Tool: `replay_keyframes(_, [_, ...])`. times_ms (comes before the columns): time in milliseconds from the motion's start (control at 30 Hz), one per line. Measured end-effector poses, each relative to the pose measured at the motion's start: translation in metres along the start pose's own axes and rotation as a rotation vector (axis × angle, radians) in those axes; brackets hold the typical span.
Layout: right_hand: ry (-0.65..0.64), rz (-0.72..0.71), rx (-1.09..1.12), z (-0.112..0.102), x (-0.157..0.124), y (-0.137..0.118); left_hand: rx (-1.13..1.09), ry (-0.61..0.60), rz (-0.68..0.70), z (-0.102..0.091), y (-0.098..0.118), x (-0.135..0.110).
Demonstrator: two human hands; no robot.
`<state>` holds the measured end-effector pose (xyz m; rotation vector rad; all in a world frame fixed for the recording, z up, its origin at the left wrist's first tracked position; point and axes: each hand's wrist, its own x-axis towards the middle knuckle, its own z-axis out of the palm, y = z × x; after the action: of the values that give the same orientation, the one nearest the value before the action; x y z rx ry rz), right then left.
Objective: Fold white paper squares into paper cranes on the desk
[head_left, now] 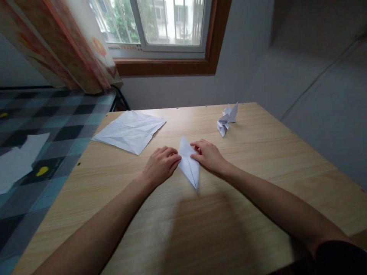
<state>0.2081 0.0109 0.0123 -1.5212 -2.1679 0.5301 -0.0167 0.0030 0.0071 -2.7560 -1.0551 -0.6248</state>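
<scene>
A white sheet of paper folded into a narrow diamond (189, 166) lies on the wooden table, with one point toward me and one away. A crease runs down its near half. My left hand (163, 163) grips its left corner between thumb and curled fingers. On the opposite side, my right hand (208, 156) pinches the right edge, its thumb on the paper and the index finger near the upper edge. Some fingertips are hidden under or behind the paper.
A creased, unfolded white sheet (132, 130) lies at the table's back left. Folded paper figures (226, 119) stand at the back right. Left of the table (272, 164) is a checked cloth (71, 131) with torn-looking white paper (21, 160) on it. A window and curtain are behind.
</scene>
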Motion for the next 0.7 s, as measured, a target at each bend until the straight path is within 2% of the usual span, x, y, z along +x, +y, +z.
replay_keyframes(100, [0.007, 0.03, -0.13, -0.003, -0.005, -0.003, -0.008, -0.031, -0.013, -0.001, 0.0, 0.001])
replay_keyframes(300, [-0.133, 0.004, -0.157, -0.013, -0.005, -0.009, -0.013, -0.073, -0.033, -0.004, 0.003, 0.002])
replay_keyframes(567, [-0.142, 0.209, 0.302, -0.005, 0.006, 0.005, -0.099, -0.029, -0.094, 0.0, -0.001, 0.001])
replay_keyframes(700, [-0.06, 0.174, 0.623, -0.004, 0.006, 0.005, -0.183, 0.065, -0.146, 0.0, -0.003, -0.001])
